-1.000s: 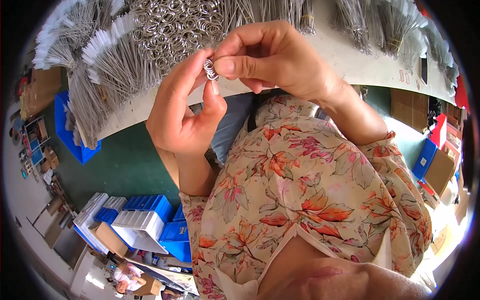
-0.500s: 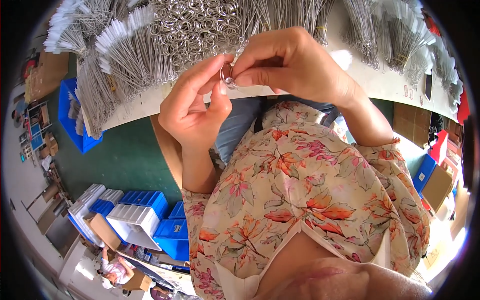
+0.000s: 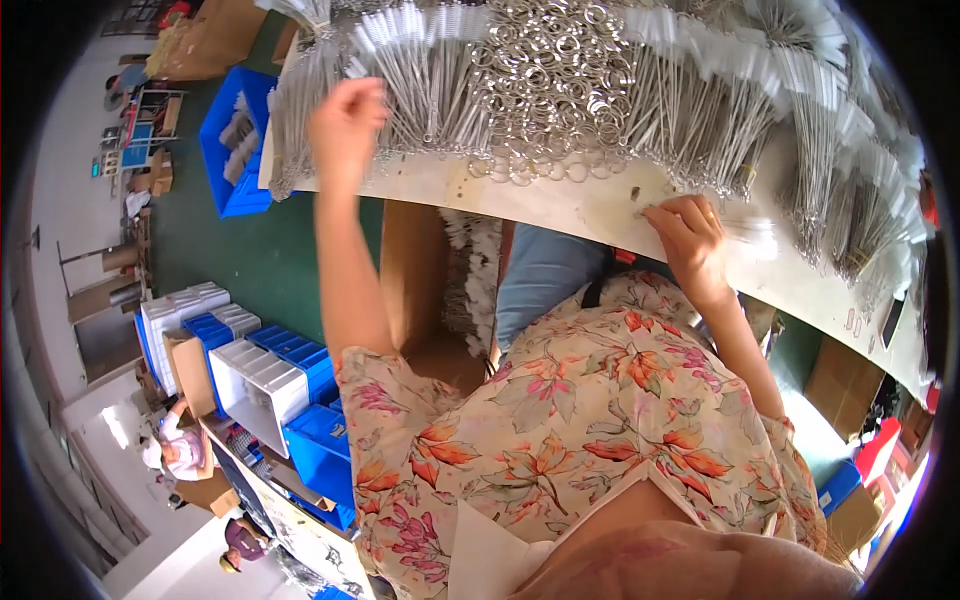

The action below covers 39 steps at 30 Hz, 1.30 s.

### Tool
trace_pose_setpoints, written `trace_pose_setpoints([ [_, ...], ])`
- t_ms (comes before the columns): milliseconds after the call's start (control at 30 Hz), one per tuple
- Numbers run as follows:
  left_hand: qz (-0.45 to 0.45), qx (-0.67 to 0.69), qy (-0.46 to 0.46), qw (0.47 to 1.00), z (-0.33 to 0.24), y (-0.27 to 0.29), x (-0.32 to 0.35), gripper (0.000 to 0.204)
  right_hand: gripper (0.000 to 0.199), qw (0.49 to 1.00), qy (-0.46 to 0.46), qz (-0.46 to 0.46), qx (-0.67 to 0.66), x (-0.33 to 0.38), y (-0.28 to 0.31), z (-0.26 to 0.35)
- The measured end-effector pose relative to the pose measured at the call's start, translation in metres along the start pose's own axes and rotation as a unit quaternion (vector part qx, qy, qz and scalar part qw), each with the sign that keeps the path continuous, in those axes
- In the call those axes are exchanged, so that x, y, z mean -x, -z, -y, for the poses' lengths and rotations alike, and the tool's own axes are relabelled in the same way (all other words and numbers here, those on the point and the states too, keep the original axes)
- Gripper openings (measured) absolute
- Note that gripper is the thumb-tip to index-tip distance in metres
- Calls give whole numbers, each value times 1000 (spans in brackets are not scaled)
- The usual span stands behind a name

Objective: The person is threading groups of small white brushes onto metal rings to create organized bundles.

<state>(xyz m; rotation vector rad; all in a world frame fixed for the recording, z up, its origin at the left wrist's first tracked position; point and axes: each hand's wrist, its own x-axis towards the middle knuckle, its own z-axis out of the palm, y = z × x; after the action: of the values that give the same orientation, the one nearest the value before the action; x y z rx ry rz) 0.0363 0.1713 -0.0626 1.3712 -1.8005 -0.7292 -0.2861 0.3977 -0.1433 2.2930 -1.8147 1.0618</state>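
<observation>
Left of the counter [image 3: 590, 205], a blue bin [image 3: 248, 203] contains light-coloured pieces. On its near side, white and blue crates [image 3: 262, 372] are stacked; beyond them two co-workers are visible, one in a light top [image 3: 187, 455] and one in a dark top [image 3: 243, 541].

The left hand [image 3: 343, 130] is at the left part of the counter, among bundles of white-bristled wire brushes [image 3: 430, 85]. Its fingers are bent and blurred; whether they grip a brush, or touch the bundle, cannot be told.

Right of these brushes lies a dense heap of metal rings [image 3: 560, 75], with a row of loose rings [image 3: 545, 168] on its near side. Further wire brushes [image 3: 700, 110] adjoin the heap on the right.

The right hand [image 3: 692, 240] is at the near edge of the counter, right of the ring row. Its fingers are curled, thumb close to the index finger; whether anything is pinched there cannot be told. Just right of it is a blurred white piece [image 3: 752, 236].

At the far right, more brush bundles [image 3: 815, 150] lie on the counter, with a dark flat object [image 3: 893, 322] near the edge.
</observation>
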Motion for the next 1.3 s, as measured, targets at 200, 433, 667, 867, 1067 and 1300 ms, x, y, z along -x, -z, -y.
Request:
trace_pose_setpoints([
  [200,-40,-471,75,878,83,130,-87,26,23,998,17,-52,-12,-4,2,9],
  [433,-61,-389,254,884,141,144,-106,39,22,999,4,-51,-11,0,0,6],
  [667,-28,-253,283,925,143,135,-110,24,22,998,10,-52,-21,2,1,4],
  [867,-205,36,95,974,142,158,-110,14,24,995,43,-80,-52,1,2,1],
  [1067,-21,-150,-16,988,38,28,-85,22,12,978,-101,-150,-101,-35,24,-41],
  [1300,46,-308,-47,949,40,-29,-77,29,29,953,-277,-113,39,-81,48,-110],
])
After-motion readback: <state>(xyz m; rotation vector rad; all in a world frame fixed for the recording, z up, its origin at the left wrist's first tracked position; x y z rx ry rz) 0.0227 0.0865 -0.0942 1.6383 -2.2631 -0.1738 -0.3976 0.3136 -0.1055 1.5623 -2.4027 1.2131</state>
